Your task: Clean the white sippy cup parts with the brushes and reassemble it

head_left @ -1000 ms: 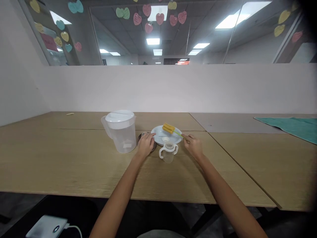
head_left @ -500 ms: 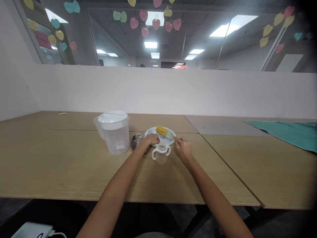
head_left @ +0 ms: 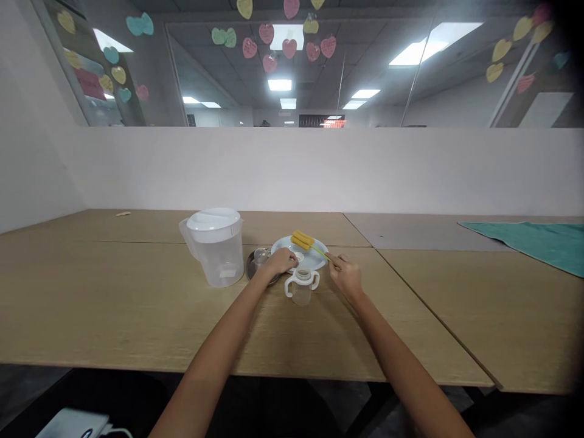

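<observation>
My right hand [head_left: 345, 274] is closed around the thin green handle of a bottle brush [head_left: 302, 239] with a yellow sponge head. The sponge head is over the far part of a white plate [head_left: 314, 263]. At the plate's left side, my left hand [head_left: 281, 261] has its fingers pinched on a small white ring [head_left: 298, 257], which shows just beyond the fingertips. A clear baby bottle [head_left: 302, 294] with two white handles stands uncapped in front of the plate. Left of it, partly behind my left hand, a round metal dish [head_left: 250, 267] holds a clear dome-shaped cap [head_left: 260, 256].
A lidded clear plastic pitcher [head_left: 222, 258] stands left of the dish. A green cloth [head_left: 529, 240] lies at the far right of the wooden table [head_left: 137, 304]. Behind the table rises a white wall [head_left: 292, 170] below windows. A white device with a cable [head_left: 73, 424] sits at the lower left.
The whole view has shifted slightly, moving everything a little to the right. The white ring now shows more clearly by my left fingertips. My right hand keeps its hold on the brush.
</observation>
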{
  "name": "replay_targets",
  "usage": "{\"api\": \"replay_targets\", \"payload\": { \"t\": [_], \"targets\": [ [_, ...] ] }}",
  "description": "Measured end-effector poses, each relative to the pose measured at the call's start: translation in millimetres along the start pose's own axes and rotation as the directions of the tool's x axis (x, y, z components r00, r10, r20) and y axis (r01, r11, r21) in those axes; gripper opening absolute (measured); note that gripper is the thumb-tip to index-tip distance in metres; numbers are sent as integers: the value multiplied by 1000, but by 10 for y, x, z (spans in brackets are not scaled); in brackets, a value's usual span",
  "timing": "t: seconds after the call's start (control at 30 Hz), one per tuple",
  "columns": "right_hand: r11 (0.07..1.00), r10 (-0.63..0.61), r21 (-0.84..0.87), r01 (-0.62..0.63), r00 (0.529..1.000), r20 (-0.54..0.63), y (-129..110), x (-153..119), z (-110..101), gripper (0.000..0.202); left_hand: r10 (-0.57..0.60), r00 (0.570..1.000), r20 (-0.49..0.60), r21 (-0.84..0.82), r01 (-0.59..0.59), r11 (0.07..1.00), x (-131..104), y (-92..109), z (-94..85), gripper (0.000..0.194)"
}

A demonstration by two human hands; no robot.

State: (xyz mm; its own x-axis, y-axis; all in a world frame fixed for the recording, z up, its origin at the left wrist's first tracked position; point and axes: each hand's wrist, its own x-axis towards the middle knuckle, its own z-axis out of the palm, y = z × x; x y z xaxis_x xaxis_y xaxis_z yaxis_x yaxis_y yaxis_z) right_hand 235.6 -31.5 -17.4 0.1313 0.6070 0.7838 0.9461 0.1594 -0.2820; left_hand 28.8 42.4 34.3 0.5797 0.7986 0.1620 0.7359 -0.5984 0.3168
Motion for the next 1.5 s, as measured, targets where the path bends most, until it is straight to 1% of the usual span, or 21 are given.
{"api": "replay_targets", "payload": {
  "t": [0.17,0.27,0.37,0.4,0.47,0.5,0.57,0.6,0.63,0.67,0.73,0.8,0.87,0.93,1.0,1.13,1.2,1.3,1.4,1.5],
  "targets": [
    [1000,2,-5,-3,999,-46,36,9,10,29,-94,993,71,49,91,995,218,-13,49,32],
    [999,-32,1,32,998,-58,24,18,-1,28,-105,988,109,83,96,992,296,-11,47,30],
    [999,-48,-2,48,995,-87,23,28,-3,28,-101,988,115,123,86,989,325,26,12,23],
    [998,-55,1,55,994,-99,24,30,-3,27,-96,990,102,138,81,987,314,48,-6,19],
    [997,-76,15,79,987,-142,18,30,-6,27,-73,996,41,163,65,984,246,95,-45,12],
    [995,-88,31,95,981,-175,8,27,-9,26,-55,998,-7,174,55,983,187,114,-62,12],
    [988,-105,87,131,962,-253,-32,12,-19,26,-14,993,-116,179,35,983,33,130,-78,21],
    [981,-105,126,146,952,-289,-61,0,-23,26,7,983,-184,172,25,985,-54,124,-74,25],
    [972,-99,172,158,945,-310,-94,-14,-25,26,54,948,-312,117,-18,993,-140,108,-60,25],
    [960,-92,222,168,944,-316,-128,-31,-25,26,73,907,-414,51,-57,997,-221,84,-39,25],
    [933,-89,311,182,953,-291,-183,-69,-15,26,55,829,-556,-68,-112,991,-354,22,21,23],
    [916,-99,357,186,964,-246,-207,-100,5,25,40,761,-647,-136,-167,976,-450,-41,79,20],
    [921,-92,352,167,971,-221,-193,-117,32,25,35,700,-713,-152,-203,967,-524,-97,114,15],
    [937,-60,327,127,976,-208,-153,-117,58,26,34,659,-752,-133,-202,970,-585,-149,120,13],
    [947,-40,306,99,980,-194,-105,-106,79,27,39,649,-760,-97,-172,980,-630,-202,109,11],
    [958,-48,268,98,982,-185,-43,-81,107,28,30,657,-753,-29,-80,996,-628,-298,106,5],
    [961,-59,256,107,980,-190,-35,-76,115,28,4,641,-767,-14,-23,1000,-591,-334,126,7],
    [959,-101,240,149,975,-200,-37,-73,111,27,-31,616,-787,-6,43,999,-537,-376,152,25],
    [959,-132,216,182,965,-225,-41,-65,90,25,-85,619,-781,-31,97,995,-523,-403,150,45],
    [962,-133,204,183,962,-237,-35,-57,71,25,-164,605,-779,-94,146,985,-549,-418,137,53]
  ]
}}
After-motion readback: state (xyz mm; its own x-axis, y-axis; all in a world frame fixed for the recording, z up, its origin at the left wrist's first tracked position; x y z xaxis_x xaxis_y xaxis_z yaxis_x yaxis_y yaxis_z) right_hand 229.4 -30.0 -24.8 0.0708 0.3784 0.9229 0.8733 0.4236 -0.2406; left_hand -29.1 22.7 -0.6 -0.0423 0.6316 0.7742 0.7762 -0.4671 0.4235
